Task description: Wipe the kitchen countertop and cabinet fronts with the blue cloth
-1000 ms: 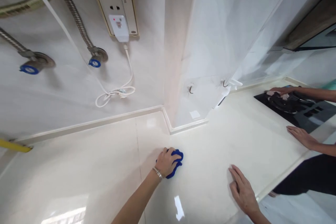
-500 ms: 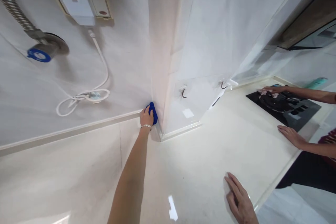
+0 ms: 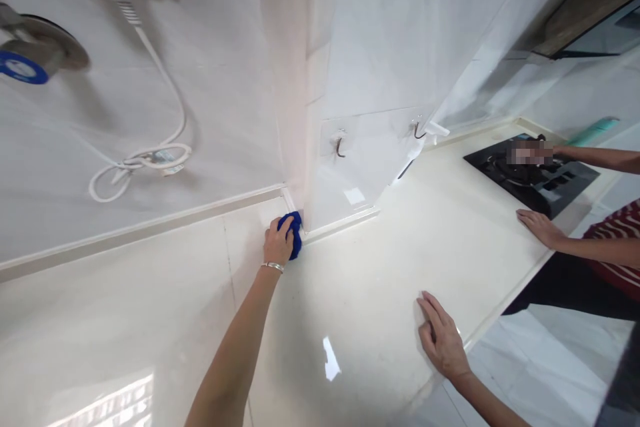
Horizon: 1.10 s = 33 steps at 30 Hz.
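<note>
My left hand [image 3: 278,243], with a silver bracelet at the wrist, is closed on a bunched blue cloth [image 3: 297,239]. It presses the cloth against the low ledge [image 3: 289,200] at the foot of the wall, just left of the jutting corner. On the cream countertop [image 3: 370,280] rests my right hand [image 3: 444,340]. Its fingers are stretched out and nothing is held in it. Part of the cloth is hidden under my left fingers.
A co-worker stands at the right, one hand [image 3: 541,229] flat on the counter, the other over the black cooktop [image 3: 575,190]. Two hooks, one a metal hook [image 3: 340,147], are on the corner wall. A looped white cable [image 3: 145,163] and a blue-capped valve [image 3: 30,67] are at left.
My left hand has slid the blue cloth toward me along the ledge, nearer the outer corner. The view has shifted. The co-worker's far hand has moved a little over the cooktop.
</note>
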{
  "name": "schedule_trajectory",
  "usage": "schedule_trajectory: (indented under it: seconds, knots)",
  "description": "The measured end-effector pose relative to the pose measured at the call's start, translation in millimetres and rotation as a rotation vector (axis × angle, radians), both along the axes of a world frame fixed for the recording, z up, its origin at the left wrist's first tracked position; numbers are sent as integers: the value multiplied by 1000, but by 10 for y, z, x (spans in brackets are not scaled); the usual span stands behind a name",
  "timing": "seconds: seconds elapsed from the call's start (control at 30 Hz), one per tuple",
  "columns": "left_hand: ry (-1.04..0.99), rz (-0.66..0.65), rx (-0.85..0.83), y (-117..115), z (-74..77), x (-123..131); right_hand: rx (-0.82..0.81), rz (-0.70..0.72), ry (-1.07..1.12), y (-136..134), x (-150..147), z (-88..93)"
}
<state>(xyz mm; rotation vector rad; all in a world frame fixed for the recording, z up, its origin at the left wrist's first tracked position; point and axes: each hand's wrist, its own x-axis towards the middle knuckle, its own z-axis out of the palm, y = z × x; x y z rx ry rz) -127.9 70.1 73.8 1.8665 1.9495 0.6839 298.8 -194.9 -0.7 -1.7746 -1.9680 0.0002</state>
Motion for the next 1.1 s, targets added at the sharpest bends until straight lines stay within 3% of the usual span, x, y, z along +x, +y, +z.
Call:
schedule_trajectory:
  seconds: [0.17,0.27,0.33,0.4,0.5,0.63,0.8,0.87,0.93,1.1]
  knots:
    - [56,-89,18,-588,-1,219,16,9,-1,2,21,-33]
    - [120,-302,3,-981,32,309,13,9,29,-15,66,-105]
    - [152,-369,-11,-1154,41,264,-4,-1,52,-24,104,-166]
    - [173,-324,-33,-1201,44,92,-18,-7,74,-31,136,-217]
    - [200,-133,-71,-1029,57,-346,-21,-16,97,-48,154,-241]
    - [209,133,-125,-532,115,-929,-10,-17,97,-63,137,-205]
    - [210,455,-134,-23,208,-1345,5,-2,72,-62,150,-190]
    - [229,485,-115,110,197,-1364,6,-2,71,-63,164,-182]
    - [252,427,-92,223,146,-1265,6,3,75,-67,170,-154]
    - [268,158,-57,257,-33,-671,-31,2,105,-78,135,-68]
